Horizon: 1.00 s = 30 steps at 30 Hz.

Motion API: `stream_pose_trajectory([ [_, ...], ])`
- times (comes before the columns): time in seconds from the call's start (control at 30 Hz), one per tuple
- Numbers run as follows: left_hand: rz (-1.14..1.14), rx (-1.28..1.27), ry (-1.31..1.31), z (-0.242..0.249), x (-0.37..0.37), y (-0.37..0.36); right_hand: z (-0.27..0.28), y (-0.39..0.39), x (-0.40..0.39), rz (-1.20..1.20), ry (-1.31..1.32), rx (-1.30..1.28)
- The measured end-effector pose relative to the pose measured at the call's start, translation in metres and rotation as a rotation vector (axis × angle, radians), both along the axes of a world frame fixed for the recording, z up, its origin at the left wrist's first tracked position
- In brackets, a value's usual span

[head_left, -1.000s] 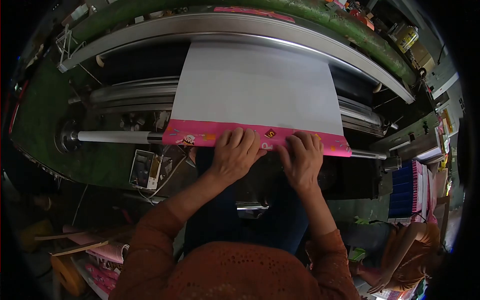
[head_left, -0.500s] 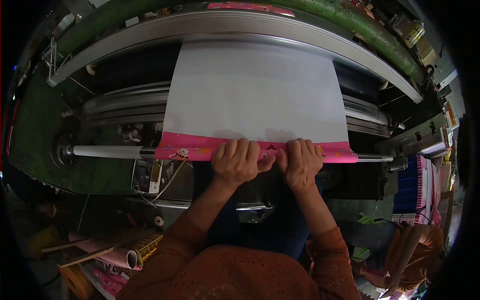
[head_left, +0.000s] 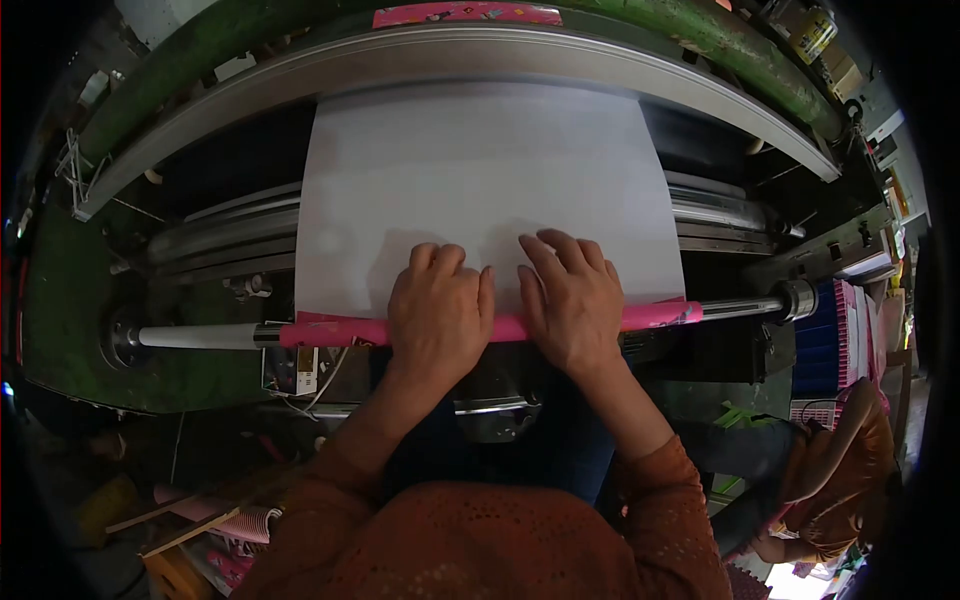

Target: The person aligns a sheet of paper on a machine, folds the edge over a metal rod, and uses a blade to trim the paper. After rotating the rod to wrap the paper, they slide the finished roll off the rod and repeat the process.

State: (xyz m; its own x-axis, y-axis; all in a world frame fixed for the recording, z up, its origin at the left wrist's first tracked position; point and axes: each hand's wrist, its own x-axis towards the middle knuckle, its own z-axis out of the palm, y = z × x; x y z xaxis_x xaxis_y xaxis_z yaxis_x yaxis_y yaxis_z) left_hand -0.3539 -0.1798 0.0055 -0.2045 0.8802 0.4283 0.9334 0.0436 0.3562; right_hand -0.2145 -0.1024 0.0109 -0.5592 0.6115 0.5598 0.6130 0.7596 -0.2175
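Note:
A wide sheet, white on the side facing me, runs down from the machine to a pink printed roll wound on a metal shaft. My left hand lies over the roll, palm down. Its fingers bend forward onto the white sheet with the thumb apart, and the fingertips are partly hidden. To its right, my right hand also lies across the roll. Its fingers are spread and reach onto the sheet. Neither hand is wrapped round the roll.
A pale metal crossbar spans the machine beyond the sheet, with a green roller behind it. Metal rollers show at the sides. Another person in an orange top is at lower right. Rolled pink material lies at lower left.
Both hands have loosened from the roll and reached forward over it onto the sheet. The pink edge has turned under, so white now reaches the roll. The view has shifted slightly.

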Motion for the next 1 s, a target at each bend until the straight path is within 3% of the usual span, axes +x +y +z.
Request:
stream_pose_trajectory([
  [0.03,-0.005,0.007,0.006,0.001,-0.001,0.0,0.003,0.003,-0.001,-0.022,-0.06,-0.078],
  [0.1,-0.008,0.436,-0.018,-0.002,-0.003,-0.002,0.005,0.011,-0.007,-0.027,-0.044,-0.029],
  [0.2,-0.006,0.279,0.113,-0.015,0.036,-0.035,-0.01,0.044,-0.026,-0.067,-0.043,0.05],
  [0.23,-0.031,0.063,0.1,-0.026,0.047,-0.039,-0.011,0.058,-0.035,-0.083,-0.056,0.081],
  [0.33,0.011,0.075,0.289,-0.022,0.033,-0.011,0.01,0.082,-0.041,-0.019,0.048,0.238],
  [0.43,0.023,0.101,0.222,-0.001,0.021,0.015,0.012,0.04,-0.01,-0.039,0.194,0.292],
  [0.5,0.041,0.201,0.231,0.009,0.008,0.037,-0.002,-0.019,0.016,-0.015,0.095,0.047],
  [0.57,0.075,0.318,0.209,0.018,-0.005,0.043,-0.013,-0.024,0.024,-0.063,0.04,0.014],
  [0.67,-0.027,0.244,0.204,-0.012,0.027,-0.025,-0.005,0.002,0.008,-0.083,0.045,0.008],
  [0.7,-0.035,0.251,0.208,-0.018,0.032,-0.02,-0.001,0.014,0.001,-0.132,0.06,0.028],
  [0.77,0.046,0.027,0.321,-0.032,0.043,-0.02,0.003,0.047,-0.015,-0.188,0.086,0.063],
  [0.83,0.027,0.055,0.304,-0.006,0.036,0.004,0.017,0.074,-0.027,-0.158,0.123,0.129],
  [0.93,0.054,0.125,0.259,0.016,0.015,0.028,0.023,0.04,-0.003,-0.086,0.228,0.206],
  [1.0,0.103,0.336,0.274,0.024,-0.003,0.036,0.011,-0.016,0.023,-0.056,0.118,0.078],
])
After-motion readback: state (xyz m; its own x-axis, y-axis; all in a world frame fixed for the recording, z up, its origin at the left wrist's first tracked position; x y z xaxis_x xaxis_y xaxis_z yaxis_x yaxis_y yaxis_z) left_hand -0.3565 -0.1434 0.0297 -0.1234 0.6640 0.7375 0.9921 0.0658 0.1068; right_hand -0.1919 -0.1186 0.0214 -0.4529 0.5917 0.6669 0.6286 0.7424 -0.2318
